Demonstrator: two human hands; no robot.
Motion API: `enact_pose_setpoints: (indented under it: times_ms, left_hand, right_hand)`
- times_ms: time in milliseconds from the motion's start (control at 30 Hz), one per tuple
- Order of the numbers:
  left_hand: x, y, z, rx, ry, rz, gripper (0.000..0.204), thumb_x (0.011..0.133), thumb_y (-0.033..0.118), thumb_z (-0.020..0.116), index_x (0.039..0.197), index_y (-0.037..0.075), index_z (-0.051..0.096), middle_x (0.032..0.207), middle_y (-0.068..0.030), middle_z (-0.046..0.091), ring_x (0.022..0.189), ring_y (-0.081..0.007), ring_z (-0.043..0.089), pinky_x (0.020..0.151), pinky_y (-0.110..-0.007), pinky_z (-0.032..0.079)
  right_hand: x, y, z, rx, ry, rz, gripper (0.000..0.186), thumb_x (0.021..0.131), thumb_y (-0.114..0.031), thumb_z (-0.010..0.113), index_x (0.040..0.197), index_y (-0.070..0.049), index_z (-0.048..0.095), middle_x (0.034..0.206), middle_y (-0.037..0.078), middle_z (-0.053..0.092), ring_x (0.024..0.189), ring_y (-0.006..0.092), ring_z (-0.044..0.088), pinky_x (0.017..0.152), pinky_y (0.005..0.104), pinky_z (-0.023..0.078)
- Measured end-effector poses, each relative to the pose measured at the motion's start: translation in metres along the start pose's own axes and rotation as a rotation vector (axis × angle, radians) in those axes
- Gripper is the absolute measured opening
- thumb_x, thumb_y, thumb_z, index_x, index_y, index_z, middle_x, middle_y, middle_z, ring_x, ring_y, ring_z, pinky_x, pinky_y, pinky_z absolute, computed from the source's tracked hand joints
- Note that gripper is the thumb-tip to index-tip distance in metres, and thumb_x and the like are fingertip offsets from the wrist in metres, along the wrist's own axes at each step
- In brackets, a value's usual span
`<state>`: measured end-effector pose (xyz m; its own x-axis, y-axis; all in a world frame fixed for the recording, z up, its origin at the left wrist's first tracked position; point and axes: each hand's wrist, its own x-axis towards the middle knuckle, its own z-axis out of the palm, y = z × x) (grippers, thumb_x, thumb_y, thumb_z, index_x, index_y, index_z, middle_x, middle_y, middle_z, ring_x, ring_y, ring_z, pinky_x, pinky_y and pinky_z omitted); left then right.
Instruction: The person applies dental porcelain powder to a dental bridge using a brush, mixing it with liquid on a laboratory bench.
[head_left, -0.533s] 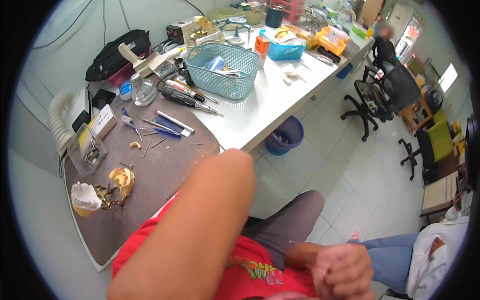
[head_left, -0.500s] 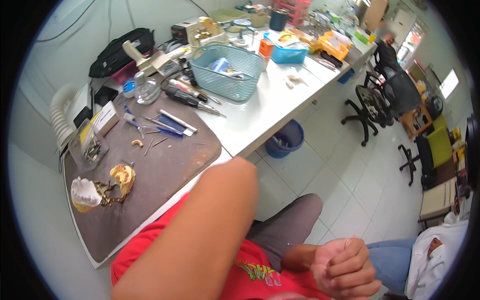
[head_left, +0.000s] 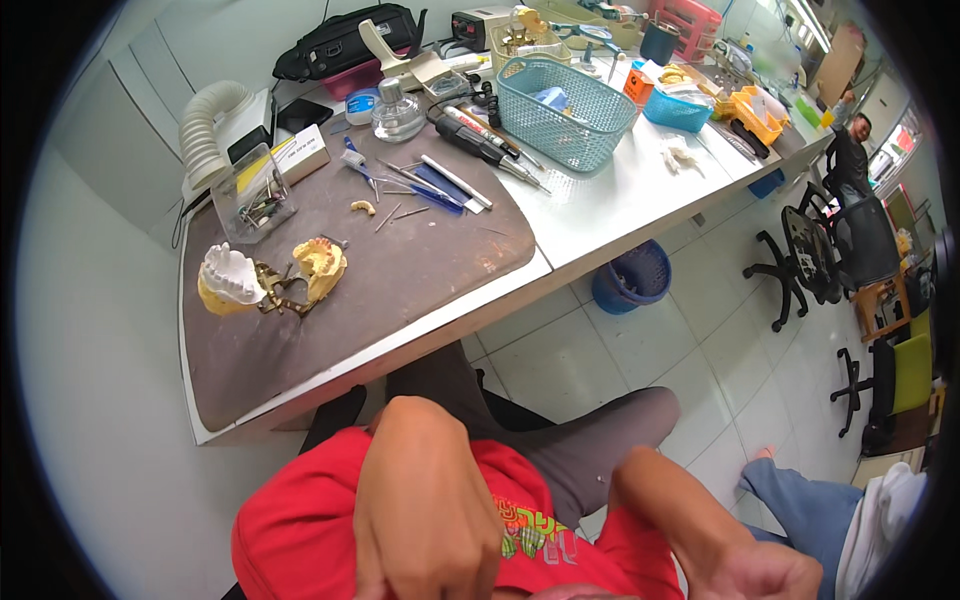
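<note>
My left hand (head_left: 430,530) is raised in front of my red shirt (head_left: 300,500), its back turned up and its fingers curled under at the lower edge. Farther right, my right hand (head_left: 755,570) is closed and partly cut off by the frame. Whatever either hand may hold is hidden. Both are away from the bench. On the brown mat (head_left: 420,270) stands a brass dental articulator (head_left: 285,297) with a white tooth cast (head_left: 230,275) and a yellow tooth cast (head_left: 320,268). A small curved tan piece (head_left: 362,207) lies behind it, near several thin metal tools (head_left: 390,218).
A clear plastic box (head_left: 255,205) of small parts, a glass bottle (head_left: 397,112), a black handpiece (head_left: 480,145) and a teal basket (head_left: 565,115) line the bench. A blue bin (head_left: 632,277) stands on the floor. Another person (head_left: 850,150) is at the far right; a seated person's leg (head_left: 800,490) shows nearby.
My left arm has swung down and back, so its hand now shows before my shirt. My right hand has moved lower and to the right. The view has shifted, bringing more of the bench edge into sight.
</note>
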<state>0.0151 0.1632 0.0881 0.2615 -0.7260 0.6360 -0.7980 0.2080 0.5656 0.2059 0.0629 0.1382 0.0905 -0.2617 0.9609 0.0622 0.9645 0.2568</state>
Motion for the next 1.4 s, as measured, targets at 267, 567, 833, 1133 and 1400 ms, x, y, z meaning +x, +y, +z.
enact_pose_setpoints:
  times_ms: [267,567,833,1133,1400]
  left_hand:
    - [-0.048,0.021,0.052,-0.043,0.6,-0.516,0.042,0.102,0.031,0.058,0.122,-0.006,0.06,0.095,-0.0163,0.066,0.087,-0.0325,0.065,0.078,-0.04,0.052]
    - [-0.038,0.071,0.106,1.51,1.535,-0.725,0.026,0.101,0.016,0.056,0.118,-0.001,0.065,0.09,-0.0117,0.071,0.089,-0.026,0.07,0.082,-0.04,0.055]
    - [-0.039,0.111,0.125,2.223,1.971,-0.812,0.073,0.098,0.032,0.061,0.153,0.006,0.022,0.15,-0.0196,0.037,0.143,-0.0286,0.034,0.116,-0.046,0.031]
    - [-0.056,0.13,0.129,1.371,2.432,-0.916,0.091,0.088,0.035,0.079,0.154,0.007,0.022,0.143,-0.0136,0.047,0.132,-0.0205,0.047,0.111,-0.033,0.037]
    - [-0.064,0.151,0.127,1.129,2.371,-0.954,0.06,0.096,0.022,0.064,0.147,0.004,0.036,0.136,-0.0112,0.053,0.128,-0.018,0.051,0.11,-0.034,0.038]
  right_hand:
    - [-0.099,0.016,-0.01,0.268,0.065,0.578,0.025,0.09,-0.013,0.072,0.075,-0.003,0.055,0.056,0.006,0.056,0.042,0.0109,0.051,0.038,0.0218,0.04]
    - [-0.099,0.133,0.062,-0.232,-0.4,0.818,0.025,0.093,-0.017,0.072,0.074,-0.003,0.064,0.052,0.003,0.053,0.043,0.0158,0.049,0.043,0.0282,0.037]
    - [-0.115,0.215,0.132,-0.13,-0.675,0.826,0.016,0.091,-0.017,0.071,0.092,-0.002,0.07,0.085,0.009,0.07,0.057,0.0223,0.062,0.056,0.0318,0.047]
    - [-0.154,0.241,0.192,-0.172,-1.23,0.684,0.021,0.088,-0.019,0.07,0.083,0.001,0.072,0.095,0.02,0.07,0.087,0.0382,0.069,0.074,0.0458,0.055]
    - [-0.169,0.242,0.199,-0.267,-1.32,0.692,0.016,0.09,-0.016,0.066,0.09,-0.001,0.07,0.092,0.015,0.069,0.089,0.0347,0.067,0.077,0.0452,0.052]
